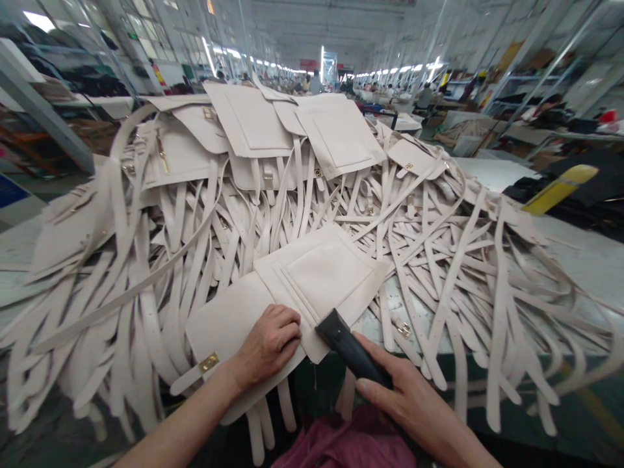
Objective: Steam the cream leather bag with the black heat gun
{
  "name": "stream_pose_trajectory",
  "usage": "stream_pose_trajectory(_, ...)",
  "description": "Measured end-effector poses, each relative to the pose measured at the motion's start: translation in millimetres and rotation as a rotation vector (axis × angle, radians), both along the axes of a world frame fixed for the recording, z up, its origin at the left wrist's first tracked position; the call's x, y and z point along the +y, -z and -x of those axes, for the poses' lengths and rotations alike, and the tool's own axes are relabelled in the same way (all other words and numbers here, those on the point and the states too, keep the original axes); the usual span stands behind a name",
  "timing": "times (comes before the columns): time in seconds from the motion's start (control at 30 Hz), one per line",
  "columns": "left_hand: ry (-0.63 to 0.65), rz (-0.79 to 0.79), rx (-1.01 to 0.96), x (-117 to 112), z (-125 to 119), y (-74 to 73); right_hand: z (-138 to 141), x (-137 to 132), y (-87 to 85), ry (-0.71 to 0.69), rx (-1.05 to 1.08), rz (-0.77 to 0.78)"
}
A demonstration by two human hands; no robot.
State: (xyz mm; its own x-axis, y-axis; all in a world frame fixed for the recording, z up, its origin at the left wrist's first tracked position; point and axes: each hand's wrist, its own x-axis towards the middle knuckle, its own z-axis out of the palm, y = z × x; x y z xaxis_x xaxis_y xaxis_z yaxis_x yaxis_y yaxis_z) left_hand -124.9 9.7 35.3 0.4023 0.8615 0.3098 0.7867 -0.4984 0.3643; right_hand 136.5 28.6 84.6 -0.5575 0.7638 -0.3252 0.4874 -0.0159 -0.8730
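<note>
A beige leather-like bag piece [331, 266] with a pocket panel and a rounded flap lies slantwise before me at the table's front edge. My left hand [270, 338] rests on its flap near the pocket seam, fingers curled and pressed against the material; what lies under the fingertips is hidden. My right hand [394, 383] is wrapped around a black handheld tool [353, 348], shaped like a hair clipper. The tool's wide head is over the piece's lower edge, right of my left hand; I cannot tell if it touches. A gold-coloured clasp [208, 363] sits at the flap's left end.
A big heap of beige straps [185, 273] and bag pieces [341, 133] covers the table, with several straps hanging over its front edge. At right are a yellow strip-like object [560, 188] and dark material [585, 201]. Distant people and shelving stand in the hall behind.
</note>
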Motion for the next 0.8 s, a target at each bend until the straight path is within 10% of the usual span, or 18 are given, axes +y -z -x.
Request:
stream_pose_trajectory(0.43, -0.018, -0.031, 0.020, 1.0, 1.9, 2.8, 27.1, 14.6, -36.5, -0.176, -0.106, -0.060)
stream_pose_trajectory(0.8, 0.039, 0.043, 0.143, -15.3, -14.7, -5.9, 12.8, 6.6, 1.9, 0.078, 0.115, 0.039)
